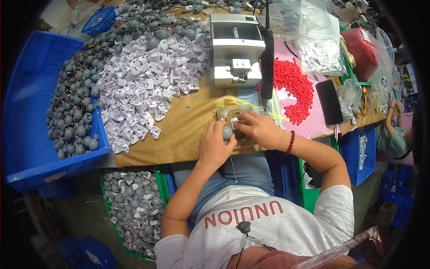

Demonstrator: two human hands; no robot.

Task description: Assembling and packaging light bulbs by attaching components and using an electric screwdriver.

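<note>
My left hand (215,144) is closed around a round grey ball-shaped part (227,132), thumb and fingers on either side of it. A thin pale cord (233,168) hangs below that hand toward my lap. Just right of it, my right hand (260,130) pinches a small white plastic part (234,121) between thumb and fingertips, close to the grey part. Both hands are over a brownish fixture block (244,140) at the table's near edge. The fingers partly hide where the two parts meet, so I cannot tell whether they are joined.
A metal press-like machine (237,49) stands beyond my hands. White plastic parts (139,80) are heaped at left, beside a blue bin (27,107) with grey ball parts. Red pieces (293,89) and a black phone (329,102) lie right. A green-edged crate (162,184) stands below.
</note>
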